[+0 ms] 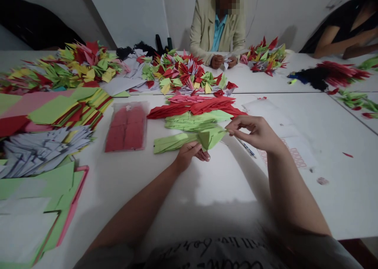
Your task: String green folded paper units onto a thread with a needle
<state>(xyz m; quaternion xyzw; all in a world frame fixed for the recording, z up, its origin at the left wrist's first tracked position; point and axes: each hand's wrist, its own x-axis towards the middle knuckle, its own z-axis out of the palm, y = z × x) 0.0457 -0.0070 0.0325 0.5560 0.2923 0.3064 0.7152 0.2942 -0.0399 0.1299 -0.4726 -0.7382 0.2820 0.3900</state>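
Note:
My left hand (191, 155) is closed on a light green folded paper (215, 137), thumb on top and fingers curled beneath. My right hand (255, 132) pinches at the paper's pointed right tip; whether anything thin is also between these fingertips is too small to see. Just left of the held piece, a light green folded strip stack (169, 142) lies on the table. Beyond it are a row of green folded papers (189, 121) and a pile of long red folded papers (206, 105). A pen (249, 149) rests below my right hand.
A plastic-wrapped red paper pack (126, 126) lies left of my hands. Stacked coloured sheets (53, 107) and white folded papers (47, 147) fill the left side. Heaps of folded shapes (186, 72) stand across the table, before a person in a beige jacket (203, 25). A printed sheet (283, 135) lies right.

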